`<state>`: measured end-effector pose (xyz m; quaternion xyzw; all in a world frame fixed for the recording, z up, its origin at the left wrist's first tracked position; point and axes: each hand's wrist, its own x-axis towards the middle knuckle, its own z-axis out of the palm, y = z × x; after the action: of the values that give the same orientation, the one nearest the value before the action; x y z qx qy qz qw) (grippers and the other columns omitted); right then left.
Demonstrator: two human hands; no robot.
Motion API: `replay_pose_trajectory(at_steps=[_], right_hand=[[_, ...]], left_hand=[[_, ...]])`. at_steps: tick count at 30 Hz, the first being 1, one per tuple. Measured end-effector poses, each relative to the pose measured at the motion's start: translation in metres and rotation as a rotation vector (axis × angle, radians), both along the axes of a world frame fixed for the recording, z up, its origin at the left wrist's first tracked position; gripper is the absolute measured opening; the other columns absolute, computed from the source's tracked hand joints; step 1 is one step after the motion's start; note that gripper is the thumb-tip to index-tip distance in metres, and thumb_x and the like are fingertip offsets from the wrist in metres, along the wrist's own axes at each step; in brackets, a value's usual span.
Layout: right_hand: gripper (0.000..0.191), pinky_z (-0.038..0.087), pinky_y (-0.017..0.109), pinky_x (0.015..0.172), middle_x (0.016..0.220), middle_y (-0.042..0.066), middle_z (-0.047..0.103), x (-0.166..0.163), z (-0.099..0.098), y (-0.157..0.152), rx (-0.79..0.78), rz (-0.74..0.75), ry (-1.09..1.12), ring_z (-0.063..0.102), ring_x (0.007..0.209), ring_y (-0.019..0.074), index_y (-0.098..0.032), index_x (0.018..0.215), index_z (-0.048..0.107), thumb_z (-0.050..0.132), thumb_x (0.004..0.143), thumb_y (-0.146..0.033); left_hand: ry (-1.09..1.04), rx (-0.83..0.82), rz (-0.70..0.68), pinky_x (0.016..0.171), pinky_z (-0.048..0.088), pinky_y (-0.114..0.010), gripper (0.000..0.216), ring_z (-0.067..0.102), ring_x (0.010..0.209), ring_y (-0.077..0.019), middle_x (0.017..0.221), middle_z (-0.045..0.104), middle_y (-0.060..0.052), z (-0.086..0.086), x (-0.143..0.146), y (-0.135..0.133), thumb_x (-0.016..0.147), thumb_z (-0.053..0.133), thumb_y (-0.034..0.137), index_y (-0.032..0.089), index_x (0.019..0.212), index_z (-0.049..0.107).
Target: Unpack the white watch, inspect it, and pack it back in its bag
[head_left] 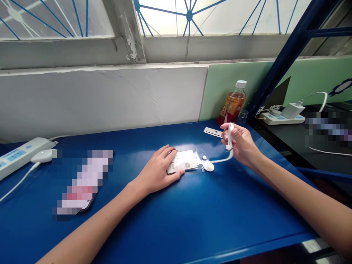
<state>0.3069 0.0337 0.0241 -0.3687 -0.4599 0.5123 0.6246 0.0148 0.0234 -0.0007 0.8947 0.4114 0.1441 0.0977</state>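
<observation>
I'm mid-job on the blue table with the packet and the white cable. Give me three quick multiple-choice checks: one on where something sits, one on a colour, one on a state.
1. Where does the drink bottle stand?
A. at the far edge of the blue table, by the green panel
B. beside the power strip on the left
C. under the left hand

2. What colour is the bottle's cap?
A. red
B. white
C. blue

3. What is the left hand doing?
A. holding the bottle in the air
B. pinching the cable
C. resting flat on the white packet

Answers:
1 A, the bottle is at the back right, against the green panel.
2 B, the cap is white above the amber drink.
3 C, the left hand's fingers lie on the packet on the table, while the right hand grips the white cable.
</observation>
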Motion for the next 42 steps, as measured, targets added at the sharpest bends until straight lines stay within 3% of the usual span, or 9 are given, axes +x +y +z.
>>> replay_pose_trajectory(at_steps=[5, 9, 16, 20, 23, 26, 29, 36, 42], right_hand=[[0.037, 0.048, 0.017, 0.051, 0.055, -0.006, 0.047, -0.004, 0.002, -0.002, -0.241, 0.221, 0.401, 0.049, 0.053, 0.0069, -0.02, 0.061, 0.063, 0.086, 0.066, -0.048], [0.03, 0.057, 0.026, 0.081, 0.07, -0.001, 0.066, -0.005, 0.002, -0.002, -0.387, 0.302, 0.587, 0.068, 0.083, 0.0142, -0.021, 0.068, 0.064, 0.076, 0.081, -0.045], [0.042, 0.057, 0.025, 0.087, 0.098, 0.005, 0.077, -0.013, 0.02, -0.013, -0.473, 0.373, 0.624, 0.072, 0.096, 0.0125, -0.017, 0.107, 0.068, 0.029, 0.104, -0.034], [0.044, 0.054, 0.026, 0.093, 0.1, 0.005, 0.077, -0.031, 0.034, -0.016, -0.45, 0.489, 0.561, 0.072, 0.096, 0.0115, -0.016, 0.115, 0.065, 0.025, 0.104, -0.033], [0.043, 0.05, 0.031, 0.1, 0.101, 0.005, 0.076, -0.048, 0.047, -0.011, -0.398, 0.568, 0.482, 0.071, 0.098, 0.0135, -0.016, 0.114, 0.066, 0.026, 0.103, -0.031], [0.043, 0.049, 0.036, 0.102, 0.105, 0.005, 0.075, -0.065, 0.058, 0.0, -0.273, 0.624, 0.39, 0.07, 0.102, 0.0168, -0.018, 0.112, 0.067, 0.027, 0.103, -0.033], [0.038, 0.05, 0.036, 0.1, 0.105, 0.006, 0.075, -0.078, 0.061, 0.014, -0.156, 0.652, 0.31, 0.069, 0.103, 0.0188, -0.019, 0.11, 0.068, 0.033, 0.102, -0.032], [0.041, 0.051, 0.033, 0.094, 0.114, 0.008, 0.073, -0.079, 0.034, 0.035, -0.207, 0.698, 0.279, 0.068, 0.103, 0.0184, -0.018, 0.119, 0.065, 0.03, 0.104, -0.034], [0.054, 0.051, 0.034, 0.091, 0.108, 0.012, 0.074, -0.07, 0.023, 0.041, -0.346, 0.78, 0.257, 0.07, 0.095, 0.0197, -0.01, 0.112, 0.067, 0.021, 0.105, -0.038]], left_hand=[[0.003, -0.019, 0.006, 0.113, 0.035, -0.052, 0.064, 0.034, 0.142, -0.0373, 0.146, 0.049, -0.018, 0.002, 0.001, 0.0, 0.092, 0.052, 0.056, 0.012, 0.138, 0.049], [0.013, -0.018, -0.002, 0.114, 0.034, -0.052, 0.066, 0.033, 0.142, -0.0375, 0.146, 0.048, -0.02, 0.003, 0.001, -0.001, 0.092, 0.052, 0.056, 0.009, 0.138, 0.049], [-0.006, 0.002, -0.009, 0.115, 0.032, -0.053, 0.068, 0.033, 0.142, -0.0376, 0.146, 0.047, -0.021, 0.0, 0.002, -0.001, 0.091, 0.052, 0.056, 0.008, 0.139, 0.048], [-0.064, -0.012, -0.003, 0.116, 0.028, -0.055, 0.072, 0.03, 0.144, -0.0378, 0.151, 0.041, -0.023, 0.012, 0.009, -0.005, 0.094, 0.048, 0.055, 0.005, 0.145, 0.04], [-0.231, -0.053, -0.096, 0.114, 0.031, -0.05, 0.057, 0.037, 0.14, -0.0336, 0.149, 0.045, -0.018, 0.031, 0.017, -0.009, 0.097, 0.046, 0.048, 0.012, 0.141, 0.047], [-0.451, -0.307, -0.165, 0.094, 0.049, -0.037, 0.038, 0.064, 0.106, -0.0246, 0.115, 0.069, -0.009, 0.049, 0.028, -0.009, 0.101, 0.041, 0.042, 0.018, 0.117, 0.065], [-0.66, -0.594, -0.063, 0.08, 0.052, -0.033, 0.038, 0.068, 0.084, -0.022, 0.089, 0.071, -0.007, 0.057, 0.041, -0.006, 0.098, 0.048, 0.046, 0.014, 0.094, 0.068], [-1.099, -1.202, -0.038, 0.073, 0.055, -0.036, 0.038, 0.07, 0.072, -0.0205, 0.091, 0.072, -0.012, 0.045, 0.061, -0.004, 0.09, 0.061, 0.048, 0.011, 0.101, 0.065], [-1.181, -1.336, -0.033, 0.076, 0.054, -0.036, 0.032, 0.07, 0.072, -0.0199, 0.09, 0.072, -0.013, 0.036, 0.062, -0.01, 0.093, 0.059, 0.038, 0.009, 0.1, 0.067]])
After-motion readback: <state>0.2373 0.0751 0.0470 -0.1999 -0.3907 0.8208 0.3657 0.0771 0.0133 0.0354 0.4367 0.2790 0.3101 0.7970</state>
